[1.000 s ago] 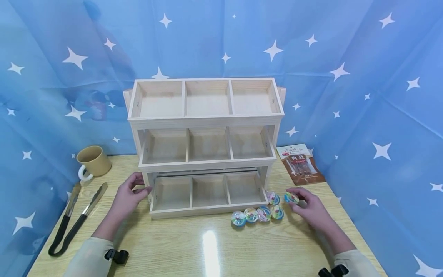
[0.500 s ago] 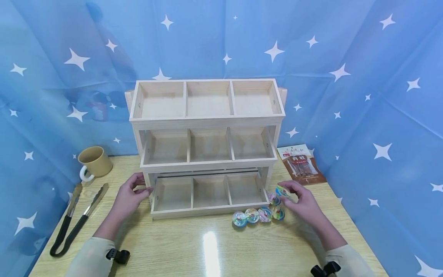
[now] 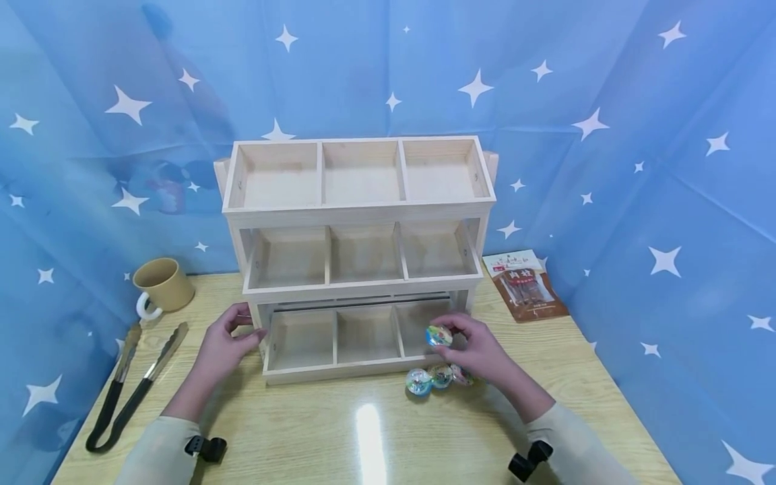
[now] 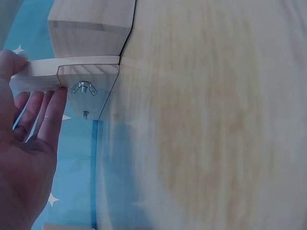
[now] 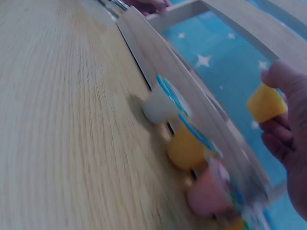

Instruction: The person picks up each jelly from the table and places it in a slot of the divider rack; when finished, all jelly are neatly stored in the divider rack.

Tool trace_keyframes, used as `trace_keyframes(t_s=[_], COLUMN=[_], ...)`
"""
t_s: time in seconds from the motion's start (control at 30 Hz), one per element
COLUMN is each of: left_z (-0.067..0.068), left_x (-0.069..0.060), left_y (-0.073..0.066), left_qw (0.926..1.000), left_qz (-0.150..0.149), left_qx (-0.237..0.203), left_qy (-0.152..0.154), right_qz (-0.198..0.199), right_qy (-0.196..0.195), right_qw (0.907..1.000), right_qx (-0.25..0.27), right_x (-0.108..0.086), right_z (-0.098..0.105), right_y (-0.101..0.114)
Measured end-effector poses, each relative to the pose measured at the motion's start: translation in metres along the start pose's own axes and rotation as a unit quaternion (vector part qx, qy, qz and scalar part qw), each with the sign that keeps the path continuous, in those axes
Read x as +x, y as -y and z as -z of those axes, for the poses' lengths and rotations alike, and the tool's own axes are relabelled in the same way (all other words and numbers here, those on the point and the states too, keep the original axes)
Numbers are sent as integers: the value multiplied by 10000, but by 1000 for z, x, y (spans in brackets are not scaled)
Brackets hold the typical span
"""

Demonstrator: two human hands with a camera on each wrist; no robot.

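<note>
My right hand (image 3: 483, 350) pinches a yellow jelly cup (image 5: 265, 104) with a colourful lid, held over the right compartment of the bottom tray. In the head view, several more jelly cups (image 3: 418, 382) stand in front of that tray, the rightmost ones hidden by the hand. The right wrist view shows a white cup (image 5: 162, 103), a yellow one (image 5: 188, 146) and a pink one (image 5: 210, 191) in a row. At the left side of the three-tier wooden shelf (image 3: 360, 291), my left hand (image 3: 221, 347) grips its frame, thumb and fingers on opposite faces of a board (image 4: 38, 74).
A tan mug (image 3: 165, 286) with a white handle stands left of the shelf. Black-handled tongs (image 3: 130, 394) lie spread in front of it. On the right, a brown snack packet (image 3: 527, 289) rests on the table (image 3: 291, 431). A starry blue cloth (image 3: 606, 175) hangs behind.
My right hand has carried the jelly cup leftward, from right of the shelf to above the bottom tray's right compartment. The left hand has kept its place on the frame.
</note>
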State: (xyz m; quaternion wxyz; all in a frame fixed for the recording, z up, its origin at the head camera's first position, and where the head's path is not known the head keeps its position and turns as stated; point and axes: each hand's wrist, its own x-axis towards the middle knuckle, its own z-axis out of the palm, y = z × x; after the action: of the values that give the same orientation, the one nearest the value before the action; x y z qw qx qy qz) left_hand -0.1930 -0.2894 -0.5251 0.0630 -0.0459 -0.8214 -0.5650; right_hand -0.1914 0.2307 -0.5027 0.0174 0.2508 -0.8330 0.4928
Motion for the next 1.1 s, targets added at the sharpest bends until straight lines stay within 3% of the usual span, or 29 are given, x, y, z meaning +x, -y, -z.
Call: trace_keyframes(t_s=[0.4,0.63,0.87,1.1], left_z=[0,1,2,1], left_x=[0,0,1,1], left_y=[2,3,4,5], left_qw=[10000,10000,10000,9999], left_qz=[12,4,-12,8], left_qx=[-46,-23,19,139], left_qy=[-12,19,13,22], right_qz=[-243,404,355,685], right_qy=[623,914,1254,1686], right_qw=[9974,9950,9915,9830], right_qx=[260,30,28,237], right_x=[35,54,76,94], right_z=[-41,-63,-91,-119], right_y=[23,37,47,61])
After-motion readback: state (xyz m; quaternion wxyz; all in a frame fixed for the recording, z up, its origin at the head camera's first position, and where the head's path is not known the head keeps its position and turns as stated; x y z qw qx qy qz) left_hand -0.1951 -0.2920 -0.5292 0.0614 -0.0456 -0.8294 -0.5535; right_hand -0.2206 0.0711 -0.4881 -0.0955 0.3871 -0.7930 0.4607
